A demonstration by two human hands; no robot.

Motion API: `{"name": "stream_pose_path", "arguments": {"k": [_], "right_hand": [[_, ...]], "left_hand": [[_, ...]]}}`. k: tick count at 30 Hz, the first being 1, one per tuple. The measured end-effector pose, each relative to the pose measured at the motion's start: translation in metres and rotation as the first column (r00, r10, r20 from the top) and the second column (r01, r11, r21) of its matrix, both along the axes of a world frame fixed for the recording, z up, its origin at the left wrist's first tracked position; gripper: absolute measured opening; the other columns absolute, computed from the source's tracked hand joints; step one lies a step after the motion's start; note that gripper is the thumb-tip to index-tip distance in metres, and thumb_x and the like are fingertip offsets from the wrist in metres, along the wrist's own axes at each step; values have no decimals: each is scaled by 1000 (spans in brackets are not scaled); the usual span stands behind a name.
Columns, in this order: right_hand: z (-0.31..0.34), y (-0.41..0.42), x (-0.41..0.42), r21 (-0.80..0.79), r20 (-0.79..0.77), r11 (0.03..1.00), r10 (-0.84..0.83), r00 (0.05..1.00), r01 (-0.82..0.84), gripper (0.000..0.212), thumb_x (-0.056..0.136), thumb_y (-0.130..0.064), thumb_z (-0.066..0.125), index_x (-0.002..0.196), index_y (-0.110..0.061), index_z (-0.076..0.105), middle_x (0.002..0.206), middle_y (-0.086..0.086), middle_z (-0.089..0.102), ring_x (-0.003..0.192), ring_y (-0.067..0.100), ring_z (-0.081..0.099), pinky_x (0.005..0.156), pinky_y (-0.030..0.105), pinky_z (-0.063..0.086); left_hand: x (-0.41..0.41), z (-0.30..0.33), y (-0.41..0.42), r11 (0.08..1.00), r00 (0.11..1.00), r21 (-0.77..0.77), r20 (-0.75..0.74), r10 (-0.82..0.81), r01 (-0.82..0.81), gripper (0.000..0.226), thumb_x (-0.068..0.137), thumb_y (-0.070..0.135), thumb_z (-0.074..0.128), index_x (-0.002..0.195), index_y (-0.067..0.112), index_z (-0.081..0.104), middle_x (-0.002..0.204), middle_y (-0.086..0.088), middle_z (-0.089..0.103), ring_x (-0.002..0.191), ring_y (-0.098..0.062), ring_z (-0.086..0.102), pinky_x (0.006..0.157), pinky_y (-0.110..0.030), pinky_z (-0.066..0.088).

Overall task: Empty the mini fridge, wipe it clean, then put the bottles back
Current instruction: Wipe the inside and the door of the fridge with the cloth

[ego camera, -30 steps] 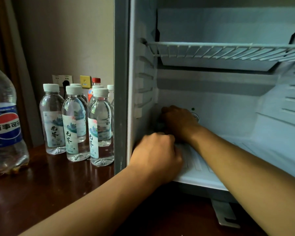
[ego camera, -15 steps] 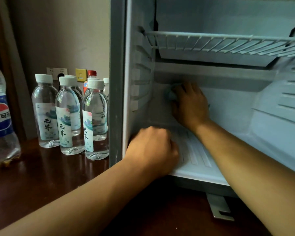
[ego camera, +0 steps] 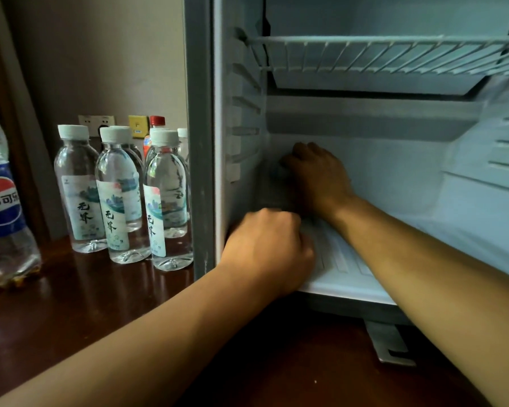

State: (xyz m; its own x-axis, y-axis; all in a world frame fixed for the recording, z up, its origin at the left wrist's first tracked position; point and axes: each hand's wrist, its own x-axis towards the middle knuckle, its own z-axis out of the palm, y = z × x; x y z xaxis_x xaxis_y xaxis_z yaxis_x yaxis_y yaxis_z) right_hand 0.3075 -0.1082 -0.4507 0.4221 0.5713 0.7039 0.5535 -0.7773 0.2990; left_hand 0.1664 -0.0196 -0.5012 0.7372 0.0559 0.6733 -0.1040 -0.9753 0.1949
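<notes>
The mini fridge (ego camera: 394, 160) stands open with no bottles inside, under a white wire shelf (ego camera: 394, 54). My right hand (ego camera: 318, 177) reaches deep into its back left corner, fingers bent over a bluish cloth (ego camera: 277, 171) that is almost hidden. My left hand (ego camera: 266, 248) is a curled fist resting on the front left corner of the fridge floor, with nothing seen in it. Several clear water bottles (ego camera: 118, 195) with white caps stand together on the dark wooden table (ego camera: 71, 312) left of the fridge. A red-capped bottle (ego camera: 157, 121) stands behind them.
A large Pepsi bottle (ego camera: 0, 207), nearly empty, stands at the far left edge. Wall sockets (ego camera: 96, 121) and a yellow plate (ego camera: 138, 126) sit behind the bottles. A metal hinge plate (ego camera: 388, 342) juts out under the fridge's front.
My right hand slid up the back wall from the floor corner, then came back down a little toward the left corner. My left fist stayed in place.
</notes>
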Motion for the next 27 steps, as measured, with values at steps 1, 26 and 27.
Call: {"name": "stream_pose_path", "arguments": {"k": [1, 26, 27], "right_hand": [[2, -1, 0, 52, 32, 998, -24, 999, 23, 37, 82, -16, 62, 119, -10, 63, 120, 16, 55, 111, 38, 49, 86, 41, 38], [-1, -12, -4, 114, 90, 993, -47, 995, 37, 36, 75, -5, 64, 111, -4, 68, 113, 21, 61, 101, 43, 56, 82, 46, 43], [0, -13, -3, 172, 140, 985, -48, 989, 24, 36, 72, -1, 63, 108, -4, 70, 110, 22, 64, 96, 44, 58, 80, 46, 45]], "left_hand": [[0, 0, 0, 1000, 1000, -2, -9, 6, -6, 26, 87, 41, 47, 70, 21, 49, 73, 1, 58, 46, -8, 26, 44, -26, 22], [1, 2, -2, 999, 999, -31, -30, -12, 11, 27, 87, 40, 47, 69, 20, 48, 73, -2, 59, 47, -7, 29, 42, -21, 20], [1, 2, -2, 999, 1000, -31, -29, -9, 8, 28, 87, 40, 47, 68, 19, 50, 67, -2, 54, 46, -7, 31, 41, -21, 20]]}}
